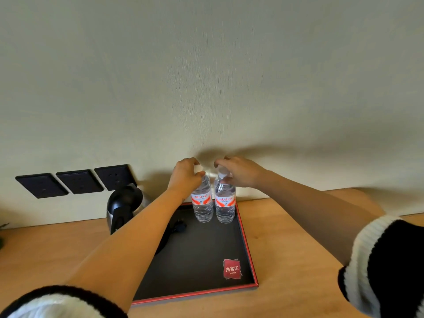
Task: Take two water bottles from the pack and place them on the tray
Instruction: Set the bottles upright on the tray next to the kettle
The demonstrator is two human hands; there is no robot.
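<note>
Bottles stand upright side by side at the tray's (249, 246) twelve o'clock edge, the left hand (184, 174) pinching the left bottle (202, 203) and the right hand (241, 172) the right bottle (224, 204) by their caps (probably steadying them).

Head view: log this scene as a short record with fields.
surface: wooden desk against a wall
tray: black, red rim, red logo sticker
left bottle: upright on tray, far end
right bottle: upright beside it
left hand: gripping left bottle's cap
right hand: gripping right bottle's cap
kettle: left of tray
</note>
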